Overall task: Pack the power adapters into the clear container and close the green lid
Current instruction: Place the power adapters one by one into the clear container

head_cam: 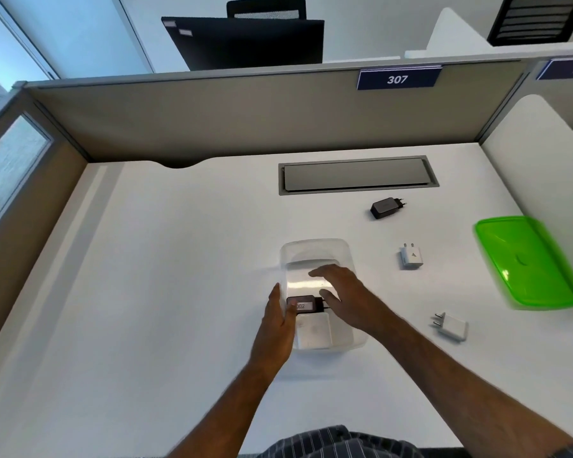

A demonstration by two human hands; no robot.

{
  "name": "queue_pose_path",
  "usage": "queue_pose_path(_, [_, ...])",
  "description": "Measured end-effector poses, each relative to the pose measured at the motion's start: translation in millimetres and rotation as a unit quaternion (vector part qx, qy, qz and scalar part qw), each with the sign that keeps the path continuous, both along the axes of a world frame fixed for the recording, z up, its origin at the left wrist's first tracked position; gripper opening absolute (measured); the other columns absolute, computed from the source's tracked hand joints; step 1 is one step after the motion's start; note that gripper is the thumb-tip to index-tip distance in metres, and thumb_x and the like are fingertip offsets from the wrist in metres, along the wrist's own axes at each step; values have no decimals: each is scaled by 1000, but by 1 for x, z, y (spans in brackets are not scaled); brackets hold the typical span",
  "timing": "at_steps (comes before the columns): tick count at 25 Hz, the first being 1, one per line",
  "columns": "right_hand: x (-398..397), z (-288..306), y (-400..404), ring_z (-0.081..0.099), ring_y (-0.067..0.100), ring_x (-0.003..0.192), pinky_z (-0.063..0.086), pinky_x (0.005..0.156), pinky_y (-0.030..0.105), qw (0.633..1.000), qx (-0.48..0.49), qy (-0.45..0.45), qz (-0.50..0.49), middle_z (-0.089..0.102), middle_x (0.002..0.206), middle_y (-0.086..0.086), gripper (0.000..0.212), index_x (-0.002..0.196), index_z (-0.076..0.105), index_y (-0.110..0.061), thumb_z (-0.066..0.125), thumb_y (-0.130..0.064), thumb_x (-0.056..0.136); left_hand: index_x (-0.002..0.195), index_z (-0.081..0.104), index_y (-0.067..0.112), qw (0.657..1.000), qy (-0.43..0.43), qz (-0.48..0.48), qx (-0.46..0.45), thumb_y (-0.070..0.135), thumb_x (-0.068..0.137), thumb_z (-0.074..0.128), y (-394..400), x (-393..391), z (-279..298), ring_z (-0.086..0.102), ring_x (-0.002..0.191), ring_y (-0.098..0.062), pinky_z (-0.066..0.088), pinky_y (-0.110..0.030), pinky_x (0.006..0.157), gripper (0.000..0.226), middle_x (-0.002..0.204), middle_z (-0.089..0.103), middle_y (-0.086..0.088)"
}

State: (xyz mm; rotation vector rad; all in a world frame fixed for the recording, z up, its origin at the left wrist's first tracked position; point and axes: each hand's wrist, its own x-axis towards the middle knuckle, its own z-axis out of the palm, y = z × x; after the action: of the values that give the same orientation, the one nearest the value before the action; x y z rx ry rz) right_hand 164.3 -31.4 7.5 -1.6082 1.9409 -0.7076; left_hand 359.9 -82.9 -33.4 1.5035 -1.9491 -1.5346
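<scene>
Currently, the white tabletop (179, 259) carries all task items, bounded at the rear by a partition bearing a blue sign (398, 79) marked 307. The green lid (526, 262) lies at the right edge of the tabletop, well apart from the clear container (315, 252), which stands open near the centre. Inside the container, at its near end, a white adapter (313, 330) lies flat with a black labelled adapter (303, 305) just beyond it. The left hand (275, 320) rests against the container's left wall, fingers extended and thumb at the rim. The right hand (339, 292) is over the container with fingers spread wide; it appears to hold nothing, although motion blur limits certainty. Three adapters lie outside on the tabletop to the right: a black adapter (387, 208) farthest away, a small white adapter (411, 256) between container and lid, and a white plug (450, 326) nearest the person.
</scene>
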Motion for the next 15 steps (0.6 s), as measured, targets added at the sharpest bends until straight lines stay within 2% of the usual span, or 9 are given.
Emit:
queue_pose_path(2, [-18,8,19,42,3,122,23,102,6,998,-45,1,-32,52,133,-18,41,131,53,-31,57,-14,94,159,22,37,1000,16,16,-6,68,99,28,4,3,6,33,150,-10,27,-37,125,68,165,31,12])
queue_pose_path(4, [-39,12,39,42,0,120,25,102,8,995,-69,4,-68,51,131,-21,39,130,53,-32,58,-16,94,158,28,30,999,11,44,-18,55,104,28,8,6,10,35,149,-11,26,-33,124,59,163,35,9])
queue_pose_path(7, [-66,6,68,46,5,119,33,104,24,992,-69,20,-108,54,129,-16,38,128,55,-28,61,-15,93,157,33,27,994,-23,98,-50,49,106,27,10,16,1,34,151,-20,24,-39,126,56,164,37,3])
queue_pose_path(9, [-86,-4,88,49,12,121,36,104,35,991,-40,32,-122,56,129,-13,39,129,55,-26,63,-18,92,157,35,23,987,-76,120,-80,47,106,30,13,23,-12,32,152,-23,23,-42,125,56,163,38,-1])
queue_pose_path(13, [-121,-24,127,50,26,122,37,101,39,986,53,59,-147,55,135,-1,48,135,52,-20,67,-22,89,159,29,14,958,-225,93,-152,44,105,37,21,32,-40,16,158,-29,15,-48,128,62,170,22,-8])
queue_pose_path(15, [-133,-30,143,50,28,121,40,101,41,979,102,69,-160,53,136,2,53,137,50,-18,69,-24,88,158,29,8,942,-278,60,-175,37,105,41,24,33,-52,16,156,-39,17,-56,126,62,169,19,-16])
